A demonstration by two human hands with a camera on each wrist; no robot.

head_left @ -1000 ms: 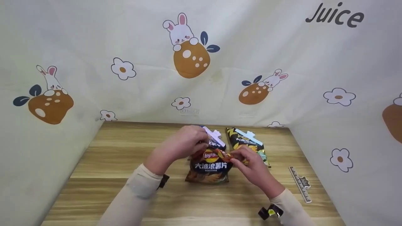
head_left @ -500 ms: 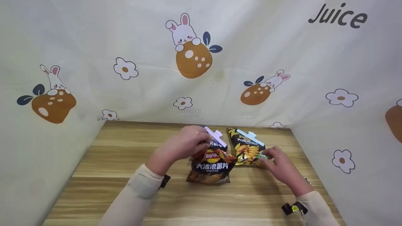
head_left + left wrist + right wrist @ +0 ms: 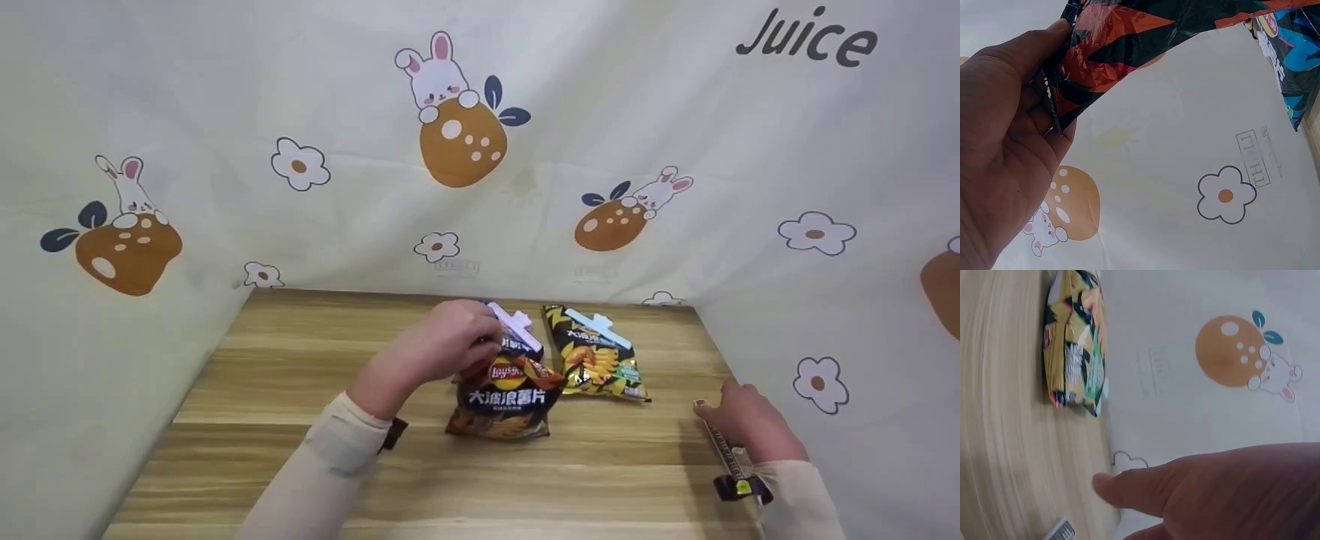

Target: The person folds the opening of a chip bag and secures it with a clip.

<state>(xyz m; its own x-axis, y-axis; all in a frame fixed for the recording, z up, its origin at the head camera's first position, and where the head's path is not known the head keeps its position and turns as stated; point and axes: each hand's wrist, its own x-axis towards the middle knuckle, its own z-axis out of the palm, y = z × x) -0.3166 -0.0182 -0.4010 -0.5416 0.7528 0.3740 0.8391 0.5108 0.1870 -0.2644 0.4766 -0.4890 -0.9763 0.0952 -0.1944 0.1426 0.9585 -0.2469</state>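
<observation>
My left hand (image 3: 439, 341) pinches the top corner of a red and black Lay's chip bag (image 3: 507, 409), which stands near the table's middle. In the left wrist view, thumb and fingers grip the folded edge of that chip bag (image 3: 1120, 42). At the right, my right hand (image 3: 761, 421) is over a clear bag clip (image 3: 726, 448) with ruler-like marks, partly hidden beneath the hand. In the right wrist view the thumb (image 3: 1134, 490) is stretched out, and the end of the clip (image 3: 1062, 531) shows below it, apart from the thumb.
Behind the red bag is a dark blue chip bag (image 3: 519, 345) with a lilac clip (image 3: 515, 326). To its right lies a black and yellow chip bag (image 3: 596, 364) with a pale blue clip (image 3: 598, 328). Printed cloth walls (image 3: 345, 225) surround the wooden table (image 3: 315, 450).
My right hand has let go of the red chip bag's right corner and moved right, past the yellow bag, to the clear clip. My left hand has kept its grip.
</observation>
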